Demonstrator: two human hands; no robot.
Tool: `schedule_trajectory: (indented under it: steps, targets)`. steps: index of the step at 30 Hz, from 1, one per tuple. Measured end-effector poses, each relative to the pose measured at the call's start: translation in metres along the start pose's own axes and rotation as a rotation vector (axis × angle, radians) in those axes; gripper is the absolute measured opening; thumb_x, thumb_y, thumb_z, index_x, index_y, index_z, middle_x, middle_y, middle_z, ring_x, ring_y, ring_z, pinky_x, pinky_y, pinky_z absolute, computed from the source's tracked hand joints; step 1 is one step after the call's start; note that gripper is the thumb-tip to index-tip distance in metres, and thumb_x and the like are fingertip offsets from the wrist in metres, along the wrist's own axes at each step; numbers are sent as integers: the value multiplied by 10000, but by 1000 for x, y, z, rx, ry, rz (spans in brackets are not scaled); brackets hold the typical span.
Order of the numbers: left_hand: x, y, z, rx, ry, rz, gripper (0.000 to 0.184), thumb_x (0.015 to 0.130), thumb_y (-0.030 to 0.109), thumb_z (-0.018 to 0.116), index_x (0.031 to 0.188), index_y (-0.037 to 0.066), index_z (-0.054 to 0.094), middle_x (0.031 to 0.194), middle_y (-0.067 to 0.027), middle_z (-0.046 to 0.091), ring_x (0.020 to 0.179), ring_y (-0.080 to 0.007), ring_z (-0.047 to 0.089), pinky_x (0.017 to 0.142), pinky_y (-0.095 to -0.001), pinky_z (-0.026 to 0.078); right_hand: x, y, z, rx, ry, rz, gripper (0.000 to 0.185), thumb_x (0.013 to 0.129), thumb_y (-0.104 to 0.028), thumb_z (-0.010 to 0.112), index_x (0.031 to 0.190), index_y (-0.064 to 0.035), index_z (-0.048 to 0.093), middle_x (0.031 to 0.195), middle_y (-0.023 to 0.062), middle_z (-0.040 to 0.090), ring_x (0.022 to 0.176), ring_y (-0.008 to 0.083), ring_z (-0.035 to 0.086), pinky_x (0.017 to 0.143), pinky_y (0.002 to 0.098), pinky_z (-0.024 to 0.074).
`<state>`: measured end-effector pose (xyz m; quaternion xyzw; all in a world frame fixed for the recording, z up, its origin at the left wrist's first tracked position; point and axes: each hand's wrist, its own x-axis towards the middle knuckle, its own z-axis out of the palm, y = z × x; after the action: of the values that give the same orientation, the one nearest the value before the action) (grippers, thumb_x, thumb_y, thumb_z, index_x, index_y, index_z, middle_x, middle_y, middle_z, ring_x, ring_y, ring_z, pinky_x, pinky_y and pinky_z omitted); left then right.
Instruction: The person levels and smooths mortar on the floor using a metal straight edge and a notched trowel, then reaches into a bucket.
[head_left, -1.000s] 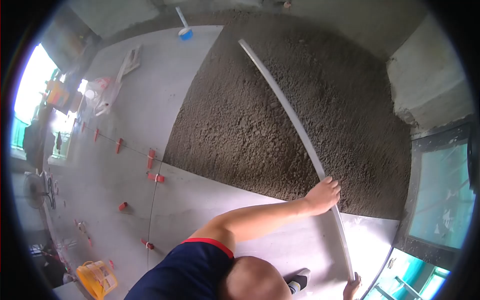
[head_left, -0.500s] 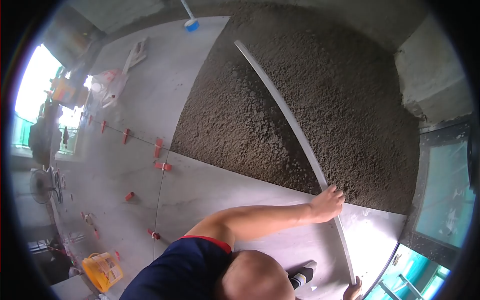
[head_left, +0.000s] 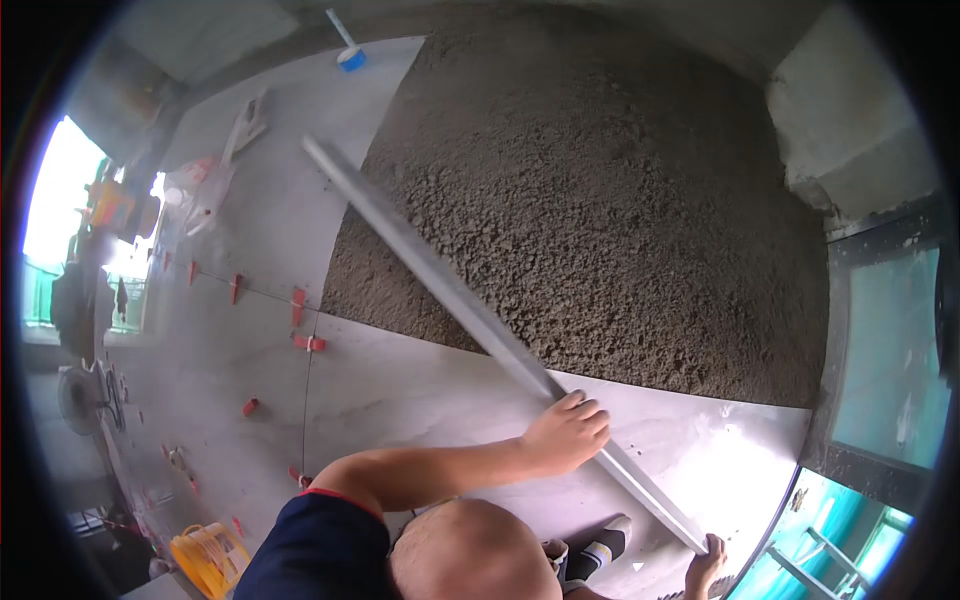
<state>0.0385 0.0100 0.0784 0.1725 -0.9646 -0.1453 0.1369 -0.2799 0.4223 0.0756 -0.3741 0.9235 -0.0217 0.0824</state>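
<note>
Grey bar (head_left: 430, 265): Where it cuts across the near-left corner of the mortar bed (head_left: 620, 220), long, straight, smooth and narrow, with a metallic sheen; its upper end, slightly blurred, projects over tile beyond the bed's left edge, and its lower end lies over tile on the bed's near side. Contact along its length cannot be judged.
Left hand (head_left: 566, 432): just off the bed's near edge; fingers curled over the bar, grasping it.
Right hand (head_left: 706, 567): farther from the bed's near edge, at the bar's lower end; fingers bent around that end, gripping it, the underside hidden.
Mortar texture: grey-brown, coarse and crumbly toward the near edge, finer and flatter toward the far side.
Tiles (head_left: 390, 400): smooth, pale grey, faintly veined slabs along the bed's left and near sides, meeting in thin straight joints.
Red clips (head_left: 298, 307): small, angular pieces along the joints left of the bed.
Blue-headed tool (head_left: 351, 60): rounded head, slim pale handle; on tile near the bed's far-left corner.
Yellow bucket (head_left: 205, 560): rounded, labelled; well apart from the bed, toward the near left.
Glass panel (head_left: 890, 345): flat, teal-tinted, dark speckled frame; right of the bed.
</note>
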Motion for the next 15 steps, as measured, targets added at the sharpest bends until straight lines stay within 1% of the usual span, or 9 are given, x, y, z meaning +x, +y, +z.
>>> schedule_trajectory:
  steps: [1, 2, 3, 5, 7, 9, 11, 14, 15]
  targets:
    - [-8, 0, -4, 6, -9, -12, 171, 773, 208, 625, 905, 109, 667, 907, 2, 619, 930, -188, 588, 907, -384, 450, 4, -11, -1, 19, -21, -6, 192, 842, -24, 617, 1018, -59, 685, 997, 147, 692, 947, 383, 645, 866, 458, 486]
    - [-16, 0, -9, 10, -20, -19, 184, 769, 211, 624, 918, 113, 669, 903, 4, 619, 920, -189, 588, 909, -385, 450, 7, -11, 6, -13, -40, -115, 182, 819, -47, 643, 996, -65, 680, 979, 139, 692, 941, 386, 642, 860, 457, 490]
    - [-22, 1, -13, -9, -29, -36, 188, 762, 208, 624, 919, 117, 672, 893, 4, 619, 909, -190, 590, 904, -383, 451, 13, -48, -2, 13, -77, -127, 155, 814, -59, 640, 951, -71, 711, 975, 138, 719, 949, 356, 662, 900, 460, 491]
    - [-29, 9, -16, -91, -49, -21, 197, 750, 204, 624, 922, 126, 679, 872, 5, 620, 887, -192, 595, 896, -380, 453, 19, -116, -7, 50, -134, -187, 226, 737, -34, 663, 946, -91, 726, 937, 105, 727, 911, 344, 677, 842, 436, 527]
    - [-30, 14, -9, -121, -112, -30, 199, 729, 183, 636, 917, 135, 680, 859, -9, 634, 877, -214, 608, 891, -397, 463, 32, -173, -25, 102, -301, -223, 238, 728, -58, 674, 952, -113, 735, 930, 105, 725, 870, 317, 694, 795, 433, 551]
    - [-22, 6, -6, -146, -111, -82, 224, 702, 155, 638, 920, 131, 684, 858, -12, 647, 872, -239, 612, 860, -414, 479, 43, -181, -21, 162, -220, -279, 227, 755, -152, 693, 976, -129, 739, 948, 64, 726, 875, 292, 704, 768, 417, 561]
    - [-12, 0, -8, -186, -30, -64, 152, 784, 119, 663, 935, 101, 670, 958, -48, 645, 935, -267, 629, 907, -456, 498, 55, -183, -23, 170, -204, -243, 227, 767, -153, 685, 986, -153, 744, 964, 44, 728, 850, 279, 707, 756, 417, 565]
    - [4, 6, -17, -173, 234, -19, 167, 818, 99, 697, 984, 93, 675, 1055, -61, 656, 1031, -280, 633, 957, -490, 489, 66, -165, -22, 143, -178, -170, 242, 783, -152, 669, 1010, -179, 748, 967, 38, 728, 827, 279, 706, 740, 420, 567]
    - [4, 5, -21, -173, 240, -12, 180, 821, 104, 712, 996, 91, 675, 1076, -64, 654, 1054, -282, 630, 971, -496, 482, 69, -157, -22, 119, -161, -129, 243, 788, -156, 667, 1015, -181, 748, 969, 39, 727, 824, 283, 705, 735, 422, 568]
